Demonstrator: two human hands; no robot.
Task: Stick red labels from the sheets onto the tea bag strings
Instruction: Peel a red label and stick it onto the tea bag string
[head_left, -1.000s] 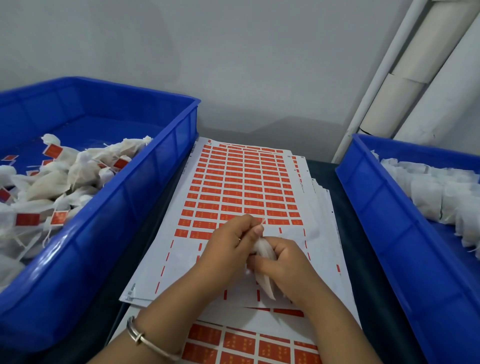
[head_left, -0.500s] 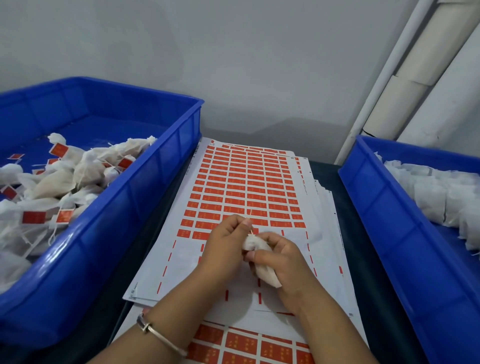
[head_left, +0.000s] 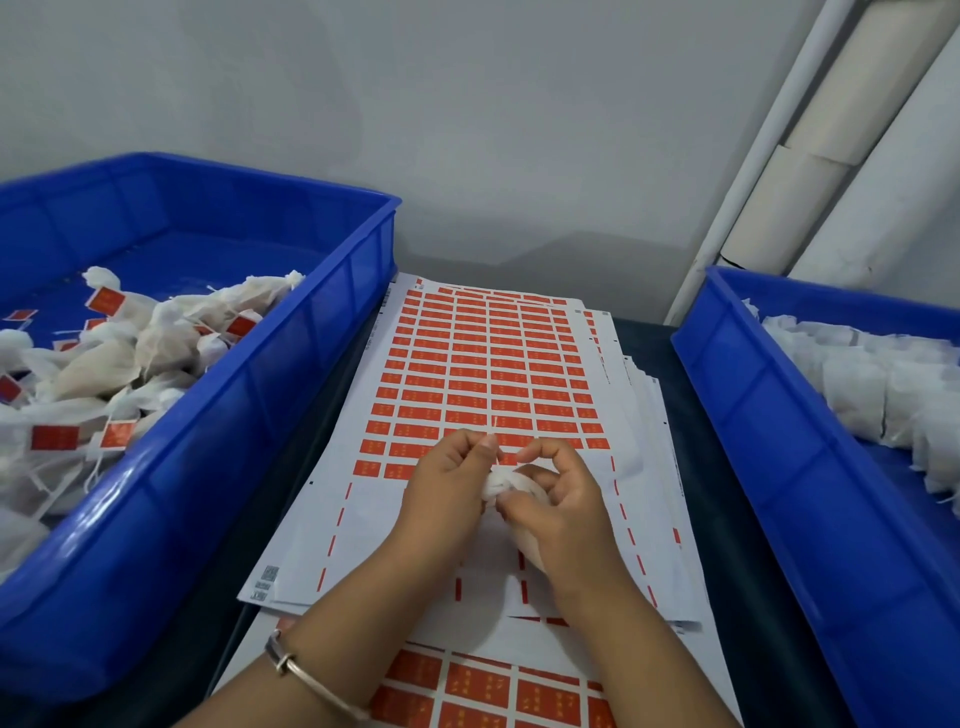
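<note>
Left hand pinches the string, which rises away from the bag; right hand cups the bag above the sheet. Labels lie just beyond both hands, left nearer.

Two bare forearms seen, entering from near edge. No sleeves visible on either arm up to frame edge. Left hand and right hand ungloved; no rings made out on visible fingers. Slim metal bangle worn on left wrist, silver-toned, rounded in section, with small clasp or bead at its left side. Fingernails short, unpainted where visible.
</note>
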